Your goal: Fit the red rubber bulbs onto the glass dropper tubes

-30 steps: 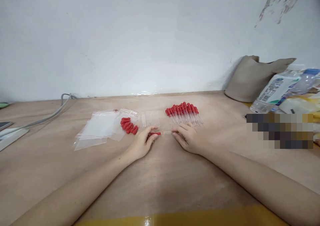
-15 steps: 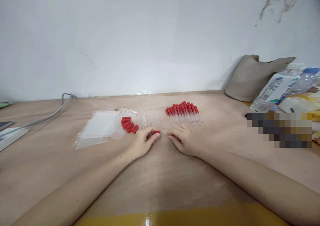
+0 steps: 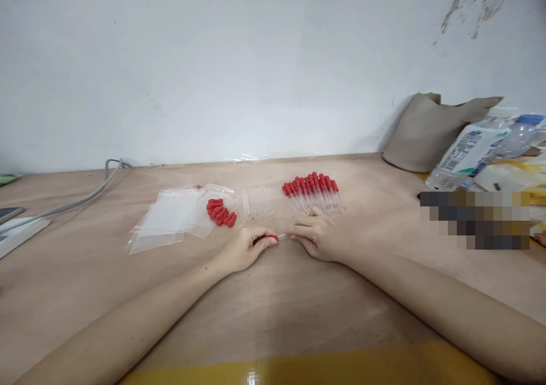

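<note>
My left hand (image 3: 246,249) is closed round a red rubber bulb (image 3: 274,237), most of it hidden by the fingers. A clear dropper tube (image 3: 282,236) runs from the bulb to my right hand (image 3: 323,240), whose thumb and fingers pinch its other end. Beyond my left hand lies a cluster of loose red bulbs (image 3: 218,210), partly on a clear zip bag. Several clear tubes (image 3: 256,204) lie in a row just right of them. Past my right hand, droppers with red bulbs (image 3: 313,186) lie side by side, tips toward me.
Flat clear zip bags (image 3: 168,211) overlap at the left, near a grey cable (image 3: 91,197). A grey-brown bag or container (image 3: 420,135), plastic bottles (image 3: 473,146) and a pixelated patch are at the right. A white wall (image 3: 256,72) bounds the table's back.
Both hands have come slightly nearer to me with the bulb and tube. Less of the tube shows between them, and my right fingers have shifted along it.
</note>
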The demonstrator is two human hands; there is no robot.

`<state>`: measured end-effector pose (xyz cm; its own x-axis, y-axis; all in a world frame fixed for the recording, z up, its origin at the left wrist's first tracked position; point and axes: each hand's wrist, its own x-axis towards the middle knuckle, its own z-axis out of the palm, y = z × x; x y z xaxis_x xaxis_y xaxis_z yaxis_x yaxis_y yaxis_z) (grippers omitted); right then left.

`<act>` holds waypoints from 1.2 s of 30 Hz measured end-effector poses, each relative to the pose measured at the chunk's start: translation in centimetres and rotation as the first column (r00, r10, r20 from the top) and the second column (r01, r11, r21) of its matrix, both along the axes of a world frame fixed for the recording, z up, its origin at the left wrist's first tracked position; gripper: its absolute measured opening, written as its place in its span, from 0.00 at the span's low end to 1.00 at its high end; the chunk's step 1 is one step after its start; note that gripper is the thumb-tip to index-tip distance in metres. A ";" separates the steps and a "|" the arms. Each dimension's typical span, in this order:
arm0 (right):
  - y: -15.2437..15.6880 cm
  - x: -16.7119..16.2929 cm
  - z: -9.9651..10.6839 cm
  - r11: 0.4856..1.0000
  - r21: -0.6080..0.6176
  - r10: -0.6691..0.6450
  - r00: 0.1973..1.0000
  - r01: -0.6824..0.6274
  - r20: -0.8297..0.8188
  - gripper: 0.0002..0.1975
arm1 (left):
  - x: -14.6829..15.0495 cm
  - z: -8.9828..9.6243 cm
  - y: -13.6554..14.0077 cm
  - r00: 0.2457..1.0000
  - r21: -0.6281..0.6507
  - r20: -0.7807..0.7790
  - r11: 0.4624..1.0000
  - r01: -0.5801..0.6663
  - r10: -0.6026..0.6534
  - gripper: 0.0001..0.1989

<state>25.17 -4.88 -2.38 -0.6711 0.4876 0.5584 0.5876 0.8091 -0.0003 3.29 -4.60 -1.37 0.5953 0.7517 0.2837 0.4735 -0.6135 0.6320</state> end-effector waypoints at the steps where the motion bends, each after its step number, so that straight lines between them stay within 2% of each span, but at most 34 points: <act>1: -0.1 -0.2 0.0 0.998 0.059 -0.027 1.000 0.026 0.016 0.12 | 0.0 0.0 0.0 1.000 0.008 -0.006 1.000 -0.026 0.026 0.10; 3: -0.3 -0.5 -0.1 0.987 0.140 -0.086 0.996 0.082 0.019 0.12 | 0.1 -0.1 0.1 0.996 0.022 0.012 0.996 -0.085 0.085 0.11; 5: -0.3 -0.8 -0.2 0.982 0.149 -0.112 0.994 0.112 -0.010 0.12 | 0.1 -0.3 0.2 0.991 0.025 0.061 0.993 -0.118 0.117 0.11; 9: 0.1 -0.2 -0.6 0.994 0.034 -0.094 0.986 0.100 -0.136 0.09 | 0.0 -0.6 0.3 0.980 -0.004 0.161 0.993 -0.114 0.113 0.12; 13: 0.5 0.7 -0.9 0.996 -0.093 -0.037 0.979 0.019 -0.201 0.08 | 0.0 -0.6 0.2 0.979 -0.046 0.158 0.991 -0.125 0.131 0.11; 16: 0.4 0.6 -1.0 0.996 -0.093 -0.009 0.975 -0.012 -0.223 0.08 | 0.0 -0.6 0.1 0.983 -0.037 0.133 0.992 -0.120 0.124 0.11; 25: 0.1 -0.5 -1.1 1.000 0.002 0.015 0.978 -0.015 -0.209 0.10 | 0.0 -0.6 -0.1 0.986 -0.037 0.118 0.992 -0.118 0.121 0.10; 36: -0.1 -0.9 -1.2 0.990 -0.131 -0.066 0.992 0.052 -0.108 0.13 | 0.1 -0.2 -0.1 0.987 0.007 0.111 0.993 -0.117 0.115 0.09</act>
<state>24.23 -4.95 -3.54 -0.5756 0.5969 0.5589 0.6249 0.7620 -0.1702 3.43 -4.67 -1.61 0.4691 0.8096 0.3528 0.4700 -0.5671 0.6764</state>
